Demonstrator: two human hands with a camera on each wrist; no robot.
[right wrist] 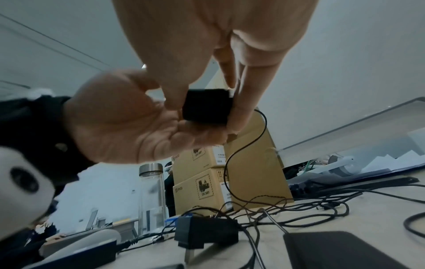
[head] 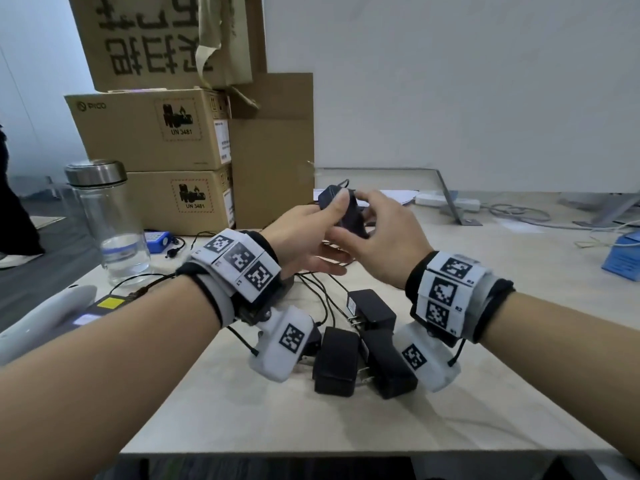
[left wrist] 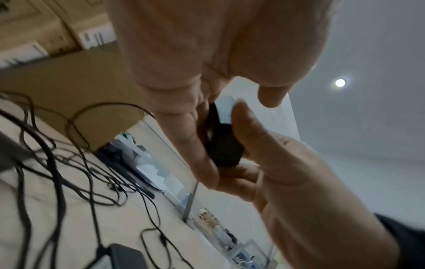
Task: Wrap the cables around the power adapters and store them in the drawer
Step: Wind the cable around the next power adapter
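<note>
The pale worktop (head: 450, 358) carries the whole job, backed at the left by stacked cardboard boxes (head: 149, 133) with a clear water bottle (head: 107, 223) in front of them. No drawer shows in any view. Near the front edge lie three more power adapters (head: 360, 348), close together, their thin black cables (right wrist: 299, 209) trailing in a loose tangle across the surface behind them.

Above that tangle both hands hold one black adapter (head: 343, 213) clear of the worktop. The left hand (head: 304, 237) is clamped on it, thumb over the near face and fingers curled beneath. The right hand (head: 388, 237) pinches the other end between thumb and fingertips, as the right wrist view shows. Its own cable (right wrist: 243, 145) hangs from the body in a slack loop down to the pile.

The step in hand looks like the start of winding this cable. To do it well, I would keep the left grip fixed on the body as the anchor, let the right hand slide down to the cable close to its root, and lay turns snugly side by side with light tension. The slack should be drawn gently, since the loop runs into the other leads and may snag or drag a neighbour along.
</note>
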